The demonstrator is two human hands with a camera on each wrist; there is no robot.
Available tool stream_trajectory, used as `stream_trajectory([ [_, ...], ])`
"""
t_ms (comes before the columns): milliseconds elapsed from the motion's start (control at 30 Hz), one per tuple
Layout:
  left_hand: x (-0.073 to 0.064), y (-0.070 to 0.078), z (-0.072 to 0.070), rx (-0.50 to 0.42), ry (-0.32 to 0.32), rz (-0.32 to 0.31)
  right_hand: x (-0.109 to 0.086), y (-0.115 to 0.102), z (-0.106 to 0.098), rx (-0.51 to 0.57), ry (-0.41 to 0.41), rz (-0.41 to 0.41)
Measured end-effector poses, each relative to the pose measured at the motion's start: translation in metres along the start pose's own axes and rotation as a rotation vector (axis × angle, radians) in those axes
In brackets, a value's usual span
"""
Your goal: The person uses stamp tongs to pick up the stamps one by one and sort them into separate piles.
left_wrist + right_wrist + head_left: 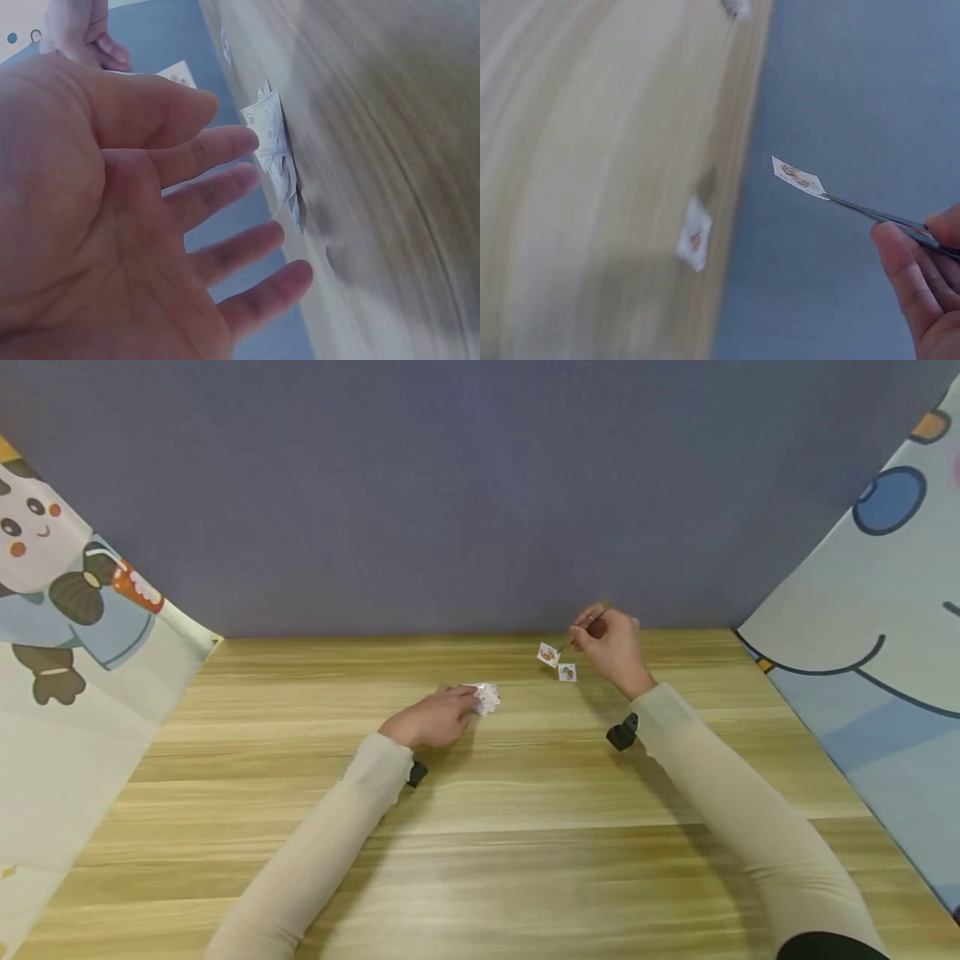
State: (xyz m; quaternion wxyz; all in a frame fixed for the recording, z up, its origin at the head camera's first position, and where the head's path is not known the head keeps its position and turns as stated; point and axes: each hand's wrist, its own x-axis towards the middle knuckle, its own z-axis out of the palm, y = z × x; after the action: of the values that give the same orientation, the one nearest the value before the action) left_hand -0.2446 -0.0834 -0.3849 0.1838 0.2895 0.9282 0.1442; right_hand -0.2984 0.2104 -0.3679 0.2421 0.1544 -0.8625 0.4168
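My right hand [617, 647] pinches a pair of metal tweezers [874, 213] between thumb and fingers. The tweezers' tips grip one corner of a small square white paper piece [799, 177] with an orange-brown picture, raised above the table. Below it, a second printed square [567, 672] lies on the wood. To the left, a loose pile of small white paper pieces [487, 699] sits on the table, several of them overlapping. My left hand [433, 718] is at the pile's left side, fingers extended; in the left wrist view its fingertips [244, 140] overlap the pile's edge.
The wood-grain table [480, 860] ends at a grey-blue panel [450, 502] close behind the papers. Cartoon-printed side panels stand at left [60, 735] and right [840, 610]. Black wrist-worn cameras [622, 733] hang below both sleeves.
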Motion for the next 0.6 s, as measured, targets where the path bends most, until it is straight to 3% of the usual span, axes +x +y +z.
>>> stream_trajectory([
  [200, 0.001, 0.002, 0.003, 0.025, -0.022, -0.025, -0.006, 0.021, -0.005, -0.004, -0.021, 0.092],
  [600, 0.005, 0.004, 0.007, 0.057, -0.016, -0.036, -0.014, 0.043, -0.002, -0.118, -0.049, 0.142],
])
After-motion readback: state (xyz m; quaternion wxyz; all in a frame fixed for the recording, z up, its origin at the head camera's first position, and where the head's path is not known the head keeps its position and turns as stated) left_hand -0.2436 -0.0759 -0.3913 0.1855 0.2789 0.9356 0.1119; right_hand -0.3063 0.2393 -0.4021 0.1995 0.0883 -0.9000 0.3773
